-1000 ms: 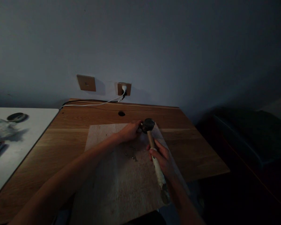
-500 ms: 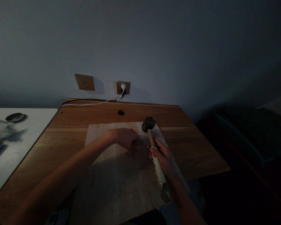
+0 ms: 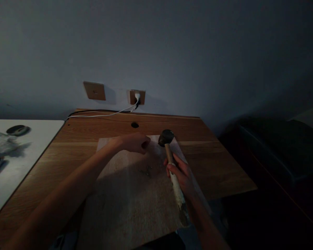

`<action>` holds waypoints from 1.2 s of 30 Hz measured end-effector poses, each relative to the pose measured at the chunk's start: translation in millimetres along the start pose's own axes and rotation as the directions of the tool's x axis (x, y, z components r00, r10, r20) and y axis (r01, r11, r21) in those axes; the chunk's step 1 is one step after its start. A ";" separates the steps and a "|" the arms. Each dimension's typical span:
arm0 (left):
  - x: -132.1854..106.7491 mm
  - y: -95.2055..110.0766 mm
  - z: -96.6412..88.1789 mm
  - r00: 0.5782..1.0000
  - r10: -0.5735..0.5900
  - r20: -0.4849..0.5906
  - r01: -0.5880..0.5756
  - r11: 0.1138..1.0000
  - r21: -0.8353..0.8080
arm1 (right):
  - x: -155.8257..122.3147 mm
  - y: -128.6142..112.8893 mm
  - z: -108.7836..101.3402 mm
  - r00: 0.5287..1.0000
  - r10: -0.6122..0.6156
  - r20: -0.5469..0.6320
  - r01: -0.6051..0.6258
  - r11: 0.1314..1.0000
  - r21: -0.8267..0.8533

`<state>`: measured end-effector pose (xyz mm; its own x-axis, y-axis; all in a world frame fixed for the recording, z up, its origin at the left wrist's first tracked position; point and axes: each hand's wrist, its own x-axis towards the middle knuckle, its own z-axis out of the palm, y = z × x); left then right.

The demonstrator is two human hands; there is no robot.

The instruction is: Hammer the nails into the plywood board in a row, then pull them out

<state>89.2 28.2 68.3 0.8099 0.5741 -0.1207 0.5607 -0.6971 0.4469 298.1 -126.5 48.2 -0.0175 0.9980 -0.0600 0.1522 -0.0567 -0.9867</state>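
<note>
My right hand [image 3: 181, 172] is wrapped round the wooden handle of a mallet [image 3: 177, 191]. Its dark, rounded head points away from me, over the far right part of a pale wooden board [image 3: 125, 205]. Over the board's far side is my left hand [image 3: 137, 142], with its fingers curled in. Anything between those fingertips is hidden or too small to make out. Several thin metal pieces that look like nails [image 3: 146, 171] lie in a loose group on the board, between me and my left hand.
The board lies on a wooden desk [image 3: 219, 166] against the wall. A white table [image 3: 41, 142] adjoins at left, bearing a crumpled clear plastic bag [image 3: 3, 142] and a dark round object [image 3: 17, 130]. Cables run from a wall socket [image 3: 137, 97] along the desk's back edge.
My left hand has lifted away from the metal pieces and moved towards the board's far side, leaving them in plain sight. My right hand and the mallet have hardly moved.
</note>
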 end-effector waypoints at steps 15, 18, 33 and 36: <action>24.1 -15.5 30.0 0.928 0.027 -0.371 -0.100 0.979 -0.177 | 0.4 -2.0 0.3 1.000 -0.007 0.003 0.007 1.000 -0.022; 25.4 -19.3 34.3 0.922 0.042 -0.385 -0.119 0.977 -0.179 | -0.1 -2.4 0.6 1.000 -0.003 0.003 0.003 1.000 -0.012; 24.2 -24.1 40.6 0.939 -0.056 -0.338 -0.068 0.937 -0.343 | 0.2 3.1 4.0 0.998 0.001 0.060 -0.003 1.000 0.030; 22.7 -24.2 42.0 0.933 -0.045 -0.356 -0.106 0.912 -0.396 | 0.1 2.8 6.9 0.997 -0.014 0.081 0.013 1.000 0.022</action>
<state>101.2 40.0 17.5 0.6692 0.7204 0.1826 0.3571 -0.5271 0.7711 291.7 -126.7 44.4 -0.0992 0.9934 -0.0579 0.1306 -0.0447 -0.9904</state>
